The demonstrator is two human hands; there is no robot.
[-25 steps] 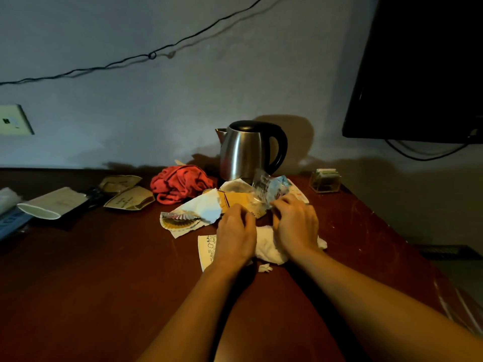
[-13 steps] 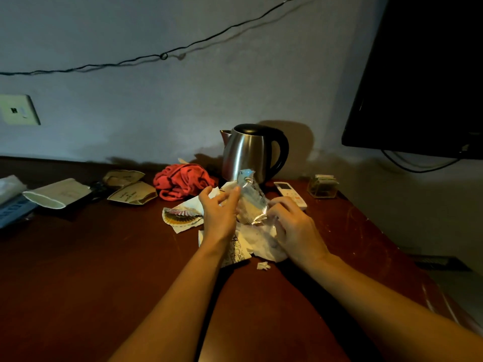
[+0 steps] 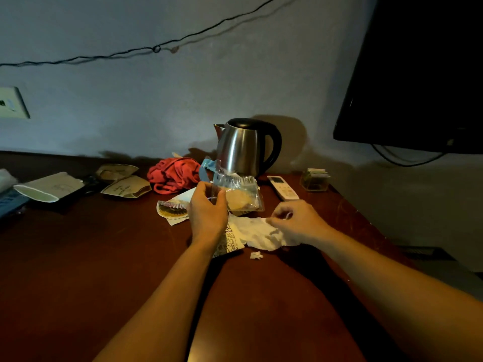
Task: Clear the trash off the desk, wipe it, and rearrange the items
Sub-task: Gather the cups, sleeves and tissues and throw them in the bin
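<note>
Since a moment ago, our left hand (image 3: 207, 214) has lifted the clear plastic wrapper (image 3: 236, 193) further off the table (image 3: 104, 257) and our right hand (image 3: 295, 222) has let go of it and dropped to the right, onto the crumpled white napkin (image 3: 257, 232). The left grip is closed on the wrapper's left edge, fingers and thumb curled round the plastic; the wrapper hangs to the right of that hand, upright, in front of the steel kettle (image 3: 243, 147). The right grip is narrow, fingertips pinched together at the napkin's far right edge, though we cannot tell whether the paper is actually caught between them.

The napkin lies flat, its long axis running left to right between our two hands, with the right hand plainly the nearer one. A printed paper slip (image 3: 230, 242) sits just under the left wrist, touching the napkin, and a small white scrap (image 3: 256, 255) lies just near of it. Left of the left hand we see a fluted paper cup liner (image 3: 172, 209) on another napkin.

Further left sit brown paper sleeves (image 3: 125, 188), a red cloth (image 3: 173, 175) and a flattened paper cup (image 3: 49, 188). A white remote (image 3: 282, 188) and a small clear holder (image 3: 315, 180) stand to the far right, under a wall-mounted dark screen (image 3: 418, 74). We judge the trash gathering is only begun, with wiping yet to come.
</note>
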